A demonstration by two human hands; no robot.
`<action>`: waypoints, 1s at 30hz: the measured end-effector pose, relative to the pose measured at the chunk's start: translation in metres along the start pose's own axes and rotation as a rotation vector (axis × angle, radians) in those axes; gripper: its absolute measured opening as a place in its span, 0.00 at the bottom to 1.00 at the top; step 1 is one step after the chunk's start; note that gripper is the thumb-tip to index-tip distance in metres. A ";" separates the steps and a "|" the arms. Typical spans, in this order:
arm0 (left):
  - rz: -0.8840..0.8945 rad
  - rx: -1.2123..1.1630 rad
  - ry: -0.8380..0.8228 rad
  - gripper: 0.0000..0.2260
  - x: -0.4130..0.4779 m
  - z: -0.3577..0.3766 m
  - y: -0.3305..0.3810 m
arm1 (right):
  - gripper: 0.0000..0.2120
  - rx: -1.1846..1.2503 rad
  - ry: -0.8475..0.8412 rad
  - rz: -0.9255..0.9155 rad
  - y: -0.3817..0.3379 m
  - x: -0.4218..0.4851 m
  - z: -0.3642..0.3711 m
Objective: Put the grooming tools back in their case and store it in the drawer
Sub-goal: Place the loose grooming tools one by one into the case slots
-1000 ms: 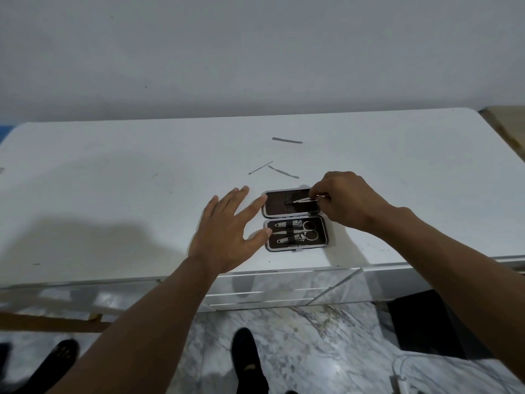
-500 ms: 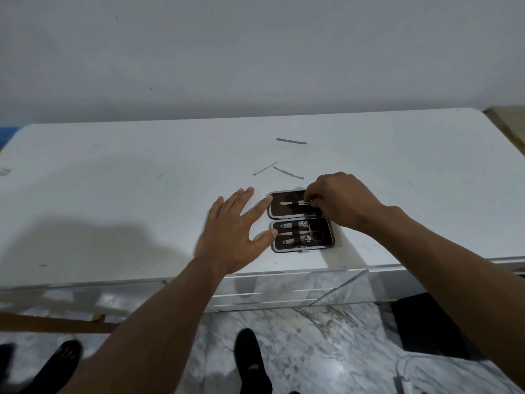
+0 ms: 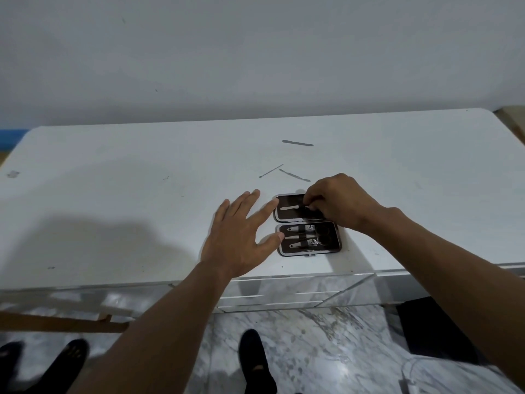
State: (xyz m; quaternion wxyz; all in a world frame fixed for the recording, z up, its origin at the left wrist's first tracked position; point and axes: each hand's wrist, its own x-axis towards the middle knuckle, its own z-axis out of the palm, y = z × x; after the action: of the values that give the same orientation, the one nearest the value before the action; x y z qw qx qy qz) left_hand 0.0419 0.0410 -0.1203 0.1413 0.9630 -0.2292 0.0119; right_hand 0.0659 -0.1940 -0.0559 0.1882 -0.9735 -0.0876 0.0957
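Note:
A small brown grooming case (image 3: 335, 253) lies open on the white dresser top (image 3: 142, 194) near its front edge. Its near half holds clippers and scissors (image 3: 308, 237) under straps. Over the far half, my right hand (image 3: 338, 204) pinches a thin metal tool (image 3: 292, 207) against the lining. My left hand (image 3: 241, 237) rests flat beside the case, fingers spread, thumb and index fingertip touching its left edge. Three loose metal tools lie farther back: a file (image 3: 297, 143), a thin pick (image 3: 271, 170) and a pusher (image 3: 294, 175).
The dresser's mirrored drawer fronts (image 3: 284, 294) are shut below the case. A grey wall stands behind. Marble floor below shows my dark shoes (image 3: 255, 362), a black object (image 3: 434, 328) at right and a white cable (image 3: 412, 373).
My right hand has moved the thin tool left and down into the case's far half. My left hand stays flat beside the case.

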 end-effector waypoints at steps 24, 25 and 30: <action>0.001 -0.017 0.000 0.29 0.000 -0.002 0.001 | 0.07 0.020 0.158 0.139 0.003 0.040 -0.019; 0.001 -0.020 0.001 0.29 0.000 -0.002 0.001 | 0.07 0.014 0.171 0.159 0.004 0.048 -0.020; -0.009 -0.034 0.000 0.29 0.001 -0.005 0.003 | 0.07 -0.031 0.189 0.244 0.002 0.097 -0.025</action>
State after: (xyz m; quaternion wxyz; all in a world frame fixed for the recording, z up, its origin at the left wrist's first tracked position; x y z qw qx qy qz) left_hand 0.0420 0.0397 -0.1144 0.1578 0.9615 -0.2248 0.0073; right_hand 0.1656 -0.1849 -0.0486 0.1673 -0.9844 0.0480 0.0246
